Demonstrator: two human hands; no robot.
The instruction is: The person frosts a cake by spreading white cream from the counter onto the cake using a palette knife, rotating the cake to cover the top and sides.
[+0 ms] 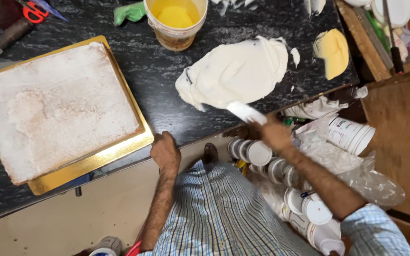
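Below, white tubs (262, 154), yellow-filled bucket (175, 21)

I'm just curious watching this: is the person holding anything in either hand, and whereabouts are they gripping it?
The right hand holds a cream-coated spatula by its handle end, blade over the white icing mound. The left hand holds nothing; it rests on the counter edge.

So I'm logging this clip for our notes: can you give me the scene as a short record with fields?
left hand: resting on the edge of the black counter
right hand: gripping a white-coated spatula
spatula tip: at the white cream mound
cake slab: on a gold board, left
behind: yellow-filled bucket
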